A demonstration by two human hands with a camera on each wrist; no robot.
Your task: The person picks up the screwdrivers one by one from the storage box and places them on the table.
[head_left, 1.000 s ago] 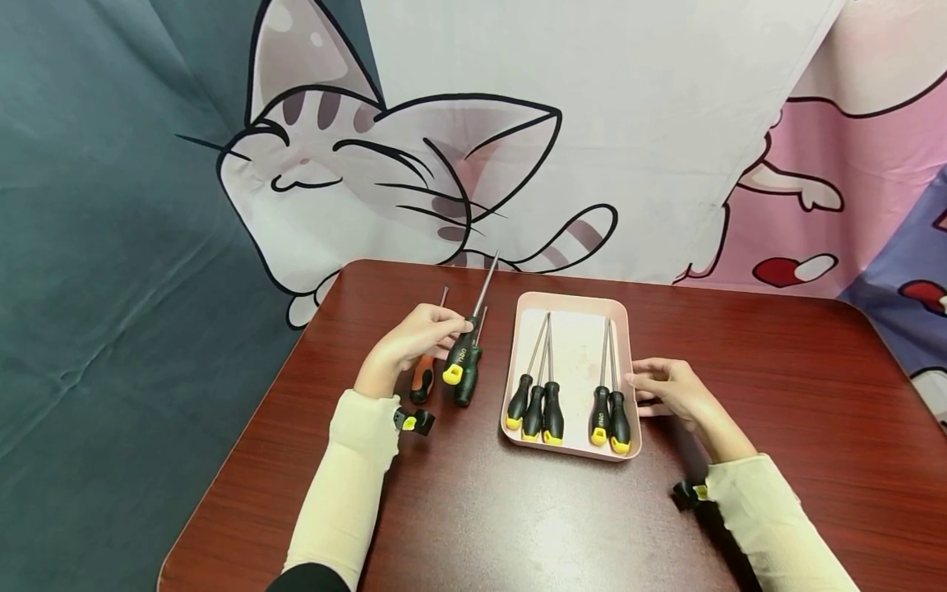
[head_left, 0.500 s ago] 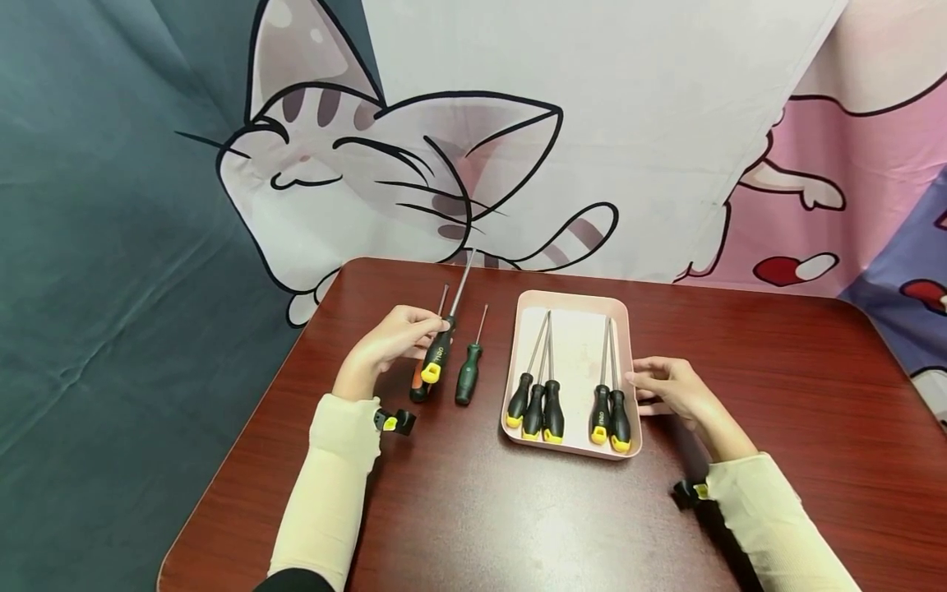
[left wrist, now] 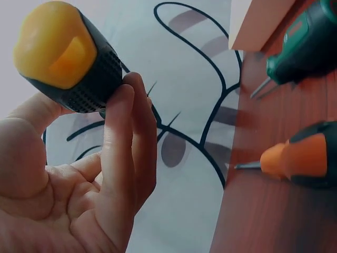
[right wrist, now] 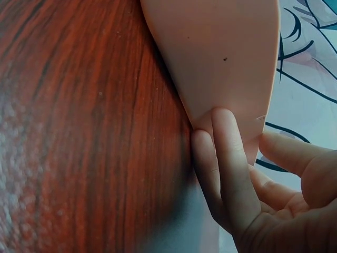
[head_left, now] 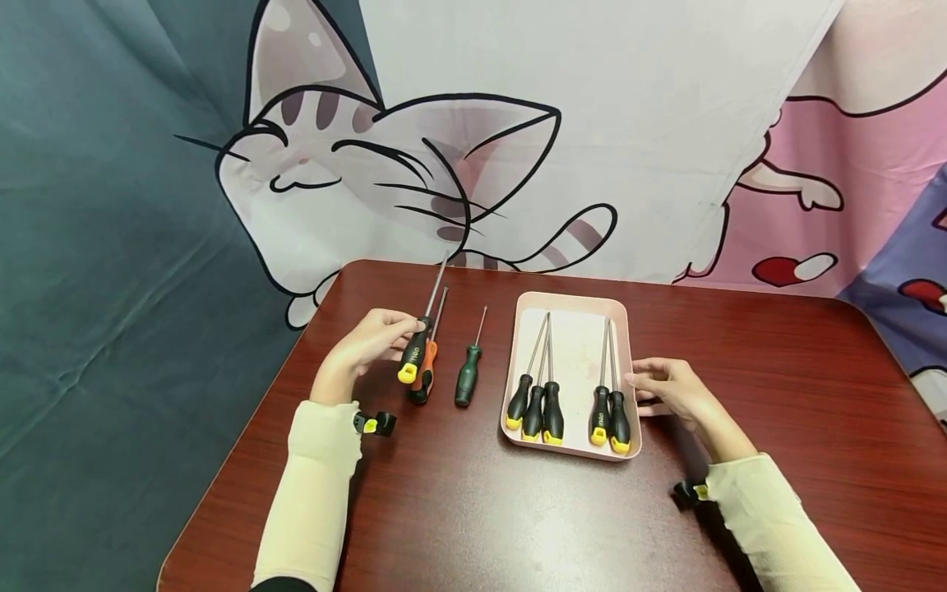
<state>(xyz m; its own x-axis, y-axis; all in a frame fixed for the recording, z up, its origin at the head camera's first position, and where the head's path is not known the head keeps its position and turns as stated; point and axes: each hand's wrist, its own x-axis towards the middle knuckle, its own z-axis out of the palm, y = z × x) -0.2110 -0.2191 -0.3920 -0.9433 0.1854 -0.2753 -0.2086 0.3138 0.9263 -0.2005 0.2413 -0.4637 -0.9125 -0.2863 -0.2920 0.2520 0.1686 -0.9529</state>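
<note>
My left hand [head_left: 371, 344] pinches a screwdriver [head_left: 415, 349] with a black handle and yellow end, its shaft tilted up and away. The yellow end [left wrist: 58, 47] is close to the camera in the left wrist view. Behind the held handle lies an orange-and-black screwdriver [head_left: 427, 370] on the table, and right of it a dark green screwdriver [head_left: 468, 376]. My right hand [head_left: 672, 390] rests at the right side of the pink tray [head_left: 573, 302]. In the right wrist view, straight fingers [right wrist: 230, 153] touch the tray's outer wall and the thumb reaches its rim.
Inside the tray lie several black-and-yellow screwdrivers, a group at left [head_left: 538, 411] and a pair at right [head_left: 610, 418]. The wooden table [head_left: 518, 526] ends at the back against a cloth with cartoon cats [head_left: 370, 181].
My left hand has moved left with the screwdriver, passing from over the green screwdriver to beside the orange one. The right hand and tray have stayed in place.
</note>
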